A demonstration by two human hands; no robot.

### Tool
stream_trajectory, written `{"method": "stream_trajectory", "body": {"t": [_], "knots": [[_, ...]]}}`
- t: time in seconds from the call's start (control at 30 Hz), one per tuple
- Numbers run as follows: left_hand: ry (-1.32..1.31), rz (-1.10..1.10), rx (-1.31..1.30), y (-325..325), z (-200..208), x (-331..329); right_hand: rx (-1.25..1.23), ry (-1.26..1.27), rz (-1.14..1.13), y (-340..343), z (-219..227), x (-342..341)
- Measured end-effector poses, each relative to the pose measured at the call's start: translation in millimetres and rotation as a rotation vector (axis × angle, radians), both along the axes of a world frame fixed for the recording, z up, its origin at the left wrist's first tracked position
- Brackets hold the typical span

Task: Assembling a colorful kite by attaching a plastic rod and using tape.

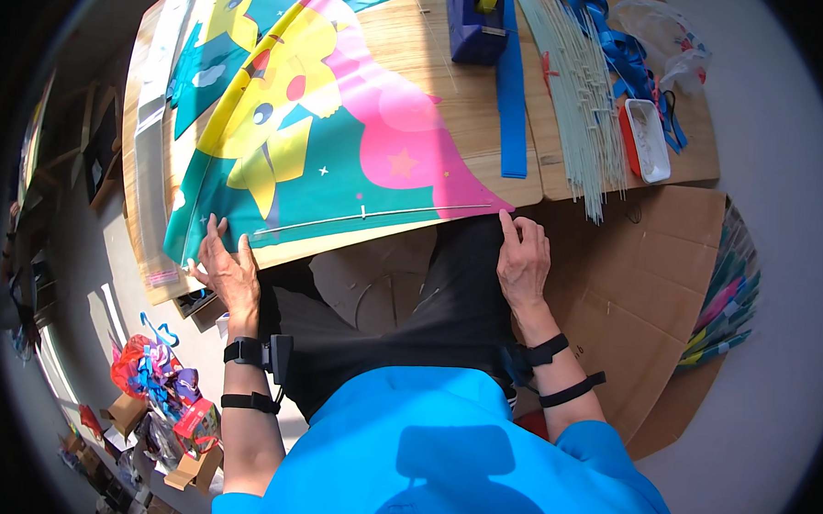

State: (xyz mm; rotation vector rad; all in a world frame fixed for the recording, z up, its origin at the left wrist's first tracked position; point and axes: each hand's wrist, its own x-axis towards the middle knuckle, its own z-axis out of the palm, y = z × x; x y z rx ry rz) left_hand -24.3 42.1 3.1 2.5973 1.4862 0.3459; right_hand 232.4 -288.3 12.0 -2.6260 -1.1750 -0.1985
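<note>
A printed kite sail [323, 177] in teal, pink and yellow lies spread over the table's near edge. Along its near side rests a thin pale rod [413, 210] with a small white fitting around its middle. My left hand [227, 272] is at the sail's near left corner, fingers spread and touching the cloth by the rod's left end. At the pink right tip, my right hand [524, 262] has its fingers closed on the sail's corner. The fingertips partly hide that tip. Another similar printed sail [203, 83] lies beyond, partly covered.
A purple tape dispenser [477, 26] stands at the back, above a blue strip [511, 114]. Many pale rods [579, 108] lie at the right, beside a white tray [648, 139] and blue ribbon [614, 45]. A cardboard box [635, 285] stands right of my legs.
</note>
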Motion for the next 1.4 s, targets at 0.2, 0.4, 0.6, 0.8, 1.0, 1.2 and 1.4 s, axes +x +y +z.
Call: {"method": "stream_trajectory", "body": {"t": [0.2, 0.4, 0.6, 0.8, 1.0, 1.2, 1.4], "knots": [[0.018, 0.015, 0.010, 0.9, -6.0, -1.3, -0.175, 0.000, -0.161, 8.0, 7.2, 5.8], [-0.133, -0.058, -0.033, 7.6, 2.2, -7.9, 0.051, -0.043, 0.023, 53.2, 29.5, -13.8], [-0.359, -0.364, 0.021, 31.0, 3.3, -16.8, 0.303, 0.198, 0.372, 151.0, 37.2, -69.3], [-0.413, -0.481, -0.068, 50.6, -7.3, -23.1, 0.220, 0.527, 0.549, 244.5, 26.1, -99.2], [-0.492, -0.447, -0.157, 54.1, -21.4, -28.9, 0.141, 0.557, 0.536, 279.0, 23.3, -113.2], [-0.562, -0.359, -0.160, 53.4, -25.2, -26.7, 0.126, 0.547, 0.506, 289.7, 15.4, -129.4], [-0.587, -0.340, -0.159, 54.7, -25.4, -26.3, 0.052, 0.397, 0.614, 309.7, 10.6, -135.9]]}}
